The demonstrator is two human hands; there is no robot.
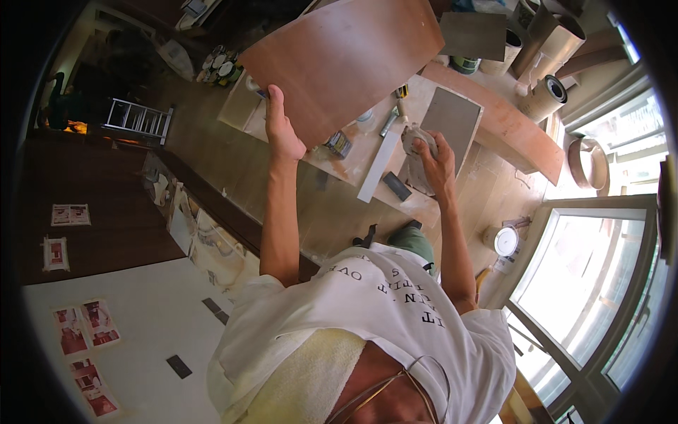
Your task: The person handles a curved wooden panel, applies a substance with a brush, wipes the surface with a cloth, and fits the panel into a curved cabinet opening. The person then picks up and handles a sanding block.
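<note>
The left hand [284, 134] clamps the curved brown panel [346, 67] at its near left edge, thumb flat on the face, remaining fingers hidden behind. The panel is raised over the workbench [346, 167], its far edge cut off by the view. The right hand [438, 161] is closed around a pale wadded cloth [418, 140]; an open gap separates it from the panel. Below, a white strip [380, 164] reaches the bench's near edge, beside a dark block [397, 186]. A grey board [452, 124] bounds the right hand's right side. Wood floor [201, 131] extends left of the bench.
</note>
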